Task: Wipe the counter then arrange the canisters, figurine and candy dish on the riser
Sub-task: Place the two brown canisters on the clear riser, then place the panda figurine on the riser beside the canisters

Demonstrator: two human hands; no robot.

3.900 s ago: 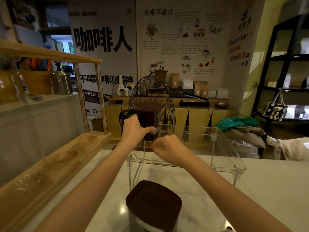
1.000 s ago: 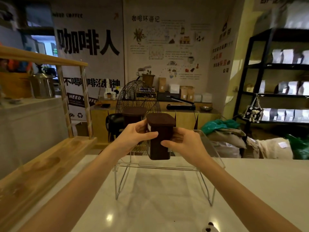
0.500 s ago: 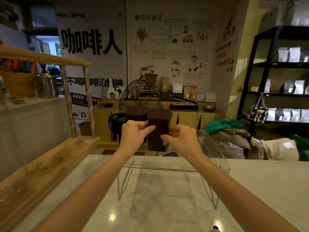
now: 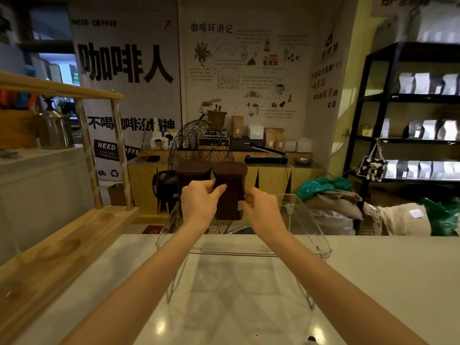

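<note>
The pale, glossy stone surface (image 4: 373, 282) spreads out below you, bare but for a small dark item cut off at about 5 o'clock on the frame edge, too little of it showing to name. On the surface, at centre, stands the clear acrylic riser on thin wire legs (image 4: 321, 247), and the step in hand is the arranging: two tall dark-brown square canisters with matching brown lids are up on its platform, toward the far edge at 12 o'clock. The left-side canister (image 4: 193, 171) stands just beside the right-side canister (image 4: 230, 192), their lids almost touching. Your left hand (image 4: 199, 204) has its fingers (image 4: 219, 189) curled onto the left face of the right-side canister, and your right hand (image 4: 261, 211) presses its fingers onto the right face, so both are clamped on that one canister; whether its base has fully settled I cannot tell. Judging from this, your next move is to square it against its neighbour, let go gently so it stays upright, then fetch the figurine and candy dish, neither of which is clearly in sight.
</note>
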